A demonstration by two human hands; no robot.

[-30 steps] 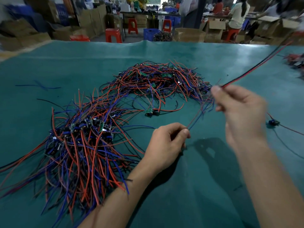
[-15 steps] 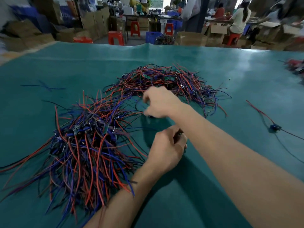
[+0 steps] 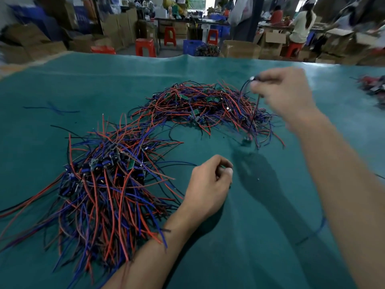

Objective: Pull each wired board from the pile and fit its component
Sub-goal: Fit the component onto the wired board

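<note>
Wired board (image 3: 246, 140) is dangling low at center right of the frame, just over the green mat (image 3: 250, 236), hanging by its leads (image 3: 255, 109) from the right hand (image 3: 285, 97). That right hand is sitting in the upper right, blurred, its fingers curling and pinching the dark leads near their top, where they are looping over beside the fingertips. The board itself is small and smeared, so its detail is not readable. Down at center, the left hand (image 3: 210, 184) is resting on the mat with fingers curling in toward the thumb; something tiny seems to be tucked at the fingertips, but I cannot tell what it is or whether it is truly gripped. Just beyond the dangling board, the far pile (image 3: 204, 105) of red, blue and black wires with little green boards is spreading across upper center. The near pile (image 3: 104, 184) is filling the lower left, touching the left forearm. Behind the mat, 4 red stools (image 3: 145, 46) and cardboard boxes (image 3: 239, 50) are lining the top.
</note>
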